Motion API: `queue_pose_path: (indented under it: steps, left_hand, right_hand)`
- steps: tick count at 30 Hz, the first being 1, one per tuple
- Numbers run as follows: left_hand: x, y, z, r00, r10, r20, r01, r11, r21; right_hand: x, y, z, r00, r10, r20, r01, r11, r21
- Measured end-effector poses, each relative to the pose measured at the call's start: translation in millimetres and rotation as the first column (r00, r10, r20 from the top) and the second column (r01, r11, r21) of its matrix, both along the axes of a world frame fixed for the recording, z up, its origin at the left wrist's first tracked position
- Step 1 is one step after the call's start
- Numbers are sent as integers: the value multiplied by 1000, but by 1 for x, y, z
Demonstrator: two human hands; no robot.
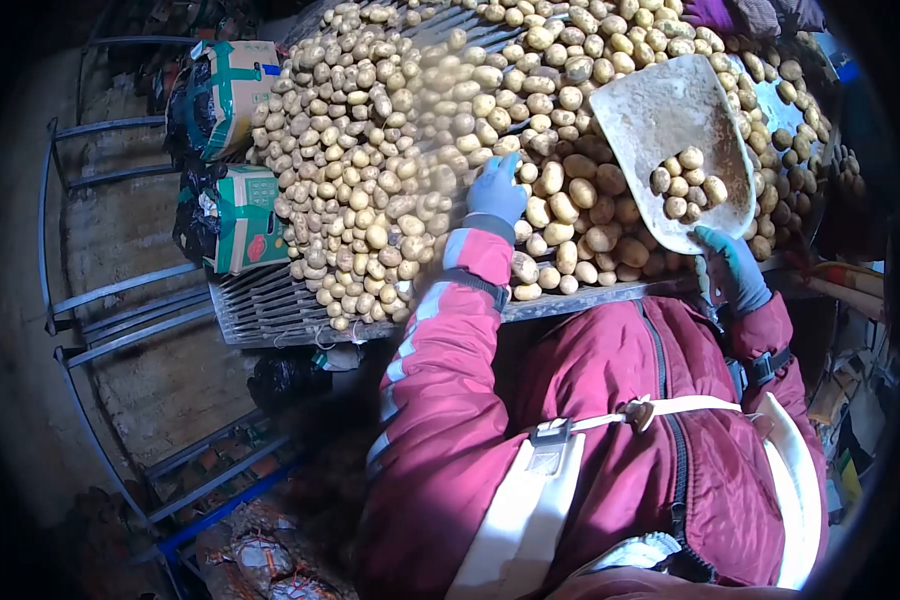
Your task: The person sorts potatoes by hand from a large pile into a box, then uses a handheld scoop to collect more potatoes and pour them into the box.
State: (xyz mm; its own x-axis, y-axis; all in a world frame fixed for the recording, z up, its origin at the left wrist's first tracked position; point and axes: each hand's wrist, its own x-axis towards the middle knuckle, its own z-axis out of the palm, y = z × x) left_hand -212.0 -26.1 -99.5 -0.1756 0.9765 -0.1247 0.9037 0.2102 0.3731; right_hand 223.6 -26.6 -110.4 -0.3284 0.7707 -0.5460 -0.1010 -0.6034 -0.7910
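A heap of potatoes covers a slatted table in front of me. My left hand, in a blue glove, reaches into the middle of the heap. Its fingers point forward among the potatoes, and I see nothing held in them. On the right, my right hand, in a dark green-blue glove, grips the near end of a worn, pale scoop. Several small potatoes lie inside the scoop near that hand. Larger potatoes lie between the scoop and my left hand.
Two cardboard boxes with green print, an upper box and a lower box, stand at the table's left end. Bare slats show at the near left corner. Metal frames stand farther left. Purple fabric shows at the far side.
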Motion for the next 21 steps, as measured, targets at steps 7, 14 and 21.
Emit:
queue_pose_path:
  steps: [7, 14, 21]
  left_hand:
    - [-9, -20, -25, 996, -33, -86, 34, 999, 6]
    - [-13, -4, 3, 979, 30, 201, 14, 977, -213]
    - [-61, 7, -54, 861, 115, 496, -76, 992, -100]
  right_hand:
    - [-9, 0, 41, 993, 77, 92, -65, 990, -126]
    - [4, -7, 6, 1000, 0, 23, 4, 990, -140]
    - [-8, -12, 14, 1000, 1, -9, 0, 999, 34]
